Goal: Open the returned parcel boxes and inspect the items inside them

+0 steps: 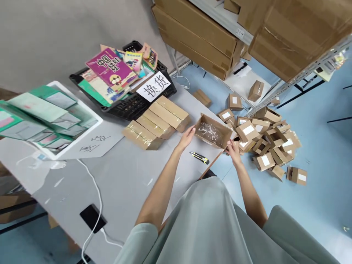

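Note:
An opened cardboard box is held between my two hands over the table's right edge. Crumpled clear plastic shows inside it. My left hand is closed on the box's left end. At its near right corner my right hand grips the cardboard. Just below the box, a yellow-and-black utility knife lies on the grey table. Several taped cardboard boxes sit in a row to the left of my left hand.
A black crate full of books and a white bin of green-edged packets stand on the table. A phone lies by a white cable. Many small boxes are heaped on the blue floor, beside shelving with large cartons.

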